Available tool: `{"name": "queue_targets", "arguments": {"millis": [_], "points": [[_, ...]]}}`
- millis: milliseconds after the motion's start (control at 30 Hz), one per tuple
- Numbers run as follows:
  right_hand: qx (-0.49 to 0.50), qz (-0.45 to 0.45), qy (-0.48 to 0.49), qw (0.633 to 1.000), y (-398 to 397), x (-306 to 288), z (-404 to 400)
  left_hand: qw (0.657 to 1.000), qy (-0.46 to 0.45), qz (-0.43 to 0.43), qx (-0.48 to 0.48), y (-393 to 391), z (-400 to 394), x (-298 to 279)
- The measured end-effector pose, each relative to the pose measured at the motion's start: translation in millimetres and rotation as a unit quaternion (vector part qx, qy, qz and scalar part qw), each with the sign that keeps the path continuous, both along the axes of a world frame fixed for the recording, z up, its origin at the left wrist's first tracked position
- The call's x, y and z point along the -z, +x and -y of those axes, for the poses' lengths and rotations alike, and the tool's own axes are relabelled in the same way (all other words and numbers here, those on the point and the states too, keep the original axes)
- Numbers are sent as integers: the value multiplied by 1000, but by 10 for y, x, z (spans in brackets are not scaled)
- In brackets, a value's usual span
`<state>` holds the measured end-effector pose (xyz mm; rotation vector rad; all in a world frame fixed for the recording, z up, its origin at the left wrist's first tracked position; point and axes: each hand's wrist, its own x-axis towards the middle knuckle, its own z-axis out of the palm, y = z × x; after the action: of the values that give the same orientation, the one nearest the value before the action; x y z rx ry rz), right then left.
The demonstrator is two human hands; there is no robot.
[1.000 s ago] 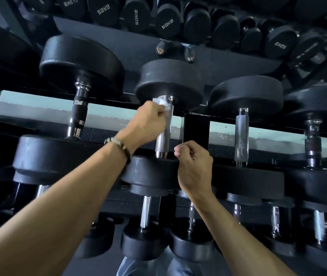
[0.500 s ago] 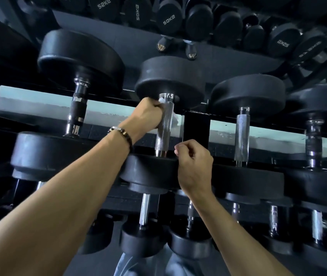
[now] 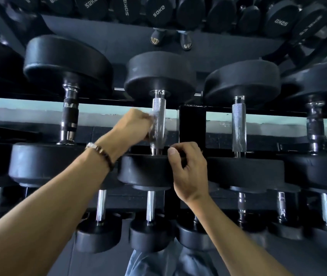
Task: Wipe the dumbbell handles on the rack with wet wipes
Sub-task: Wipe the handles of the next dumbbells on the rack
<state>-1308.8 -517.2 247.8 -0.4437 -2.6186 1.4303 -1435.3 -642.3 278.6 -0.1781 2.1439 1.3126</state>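
1. Gripped a wet wipe (image 3: 151, 124) in the left hand (image 3: 133, 124), fingers curled round it and pressing it against the left side of the knurled chrome handle (image 3: 158, 124) — presumably to scrub along the grip.
2. Sat at mid-handle, upper knurling bare above the wipe; wipe blurred, so how far round it wrapped was unclear.
3. Rested the right hand (image 3: 189, 168) on the near head (image 3: 144, 169) of the same dumbbell, fingers loosely curled against its edge, thumb up, clasping nothing — likely bracing the weight against rolling.
4. Lay crosswise on the rack's middle tier (image 3: 192, 124), far head (image 3: 159, 74) beyond the rail, handle bridging the gap.
5. Stood untouched just to the right: the neighbouring knurled handle (image 3: 239, 124) — a probable next target.
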Motion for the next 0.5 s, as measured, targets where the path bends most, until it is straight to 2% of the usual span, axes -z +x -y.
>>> {"name": "queue_targets", "arguments": {"millis": [33,100,200,233,267,333,400,500], "points": [[-1,1,1,1000,-1,1,1,999,-16,15,27,98,55,2],[-3,0,-2,1000,3,5,-7,999,14,41,25,130,75,-21],[3,-2,-19,1000,15,8,-1,990,98,38,-99,-140,-92,-88],[6,-2,-22,1000,15,13,4,988,104,35,-112,-205,-138,-95],[8,-2,-23,1000,14,20,8,991,85,34,-96,-204,-134,-87],[13,-9,-24,1000,14,23,5,998,1,56,-5,-69,-23,-38],[13,-16,-25,999,9,24,3,993,-54,86,64,76,68,-36],[15,-6,-40,999,10,33,-2,994,-41,98,22,0,9,-112]]}}
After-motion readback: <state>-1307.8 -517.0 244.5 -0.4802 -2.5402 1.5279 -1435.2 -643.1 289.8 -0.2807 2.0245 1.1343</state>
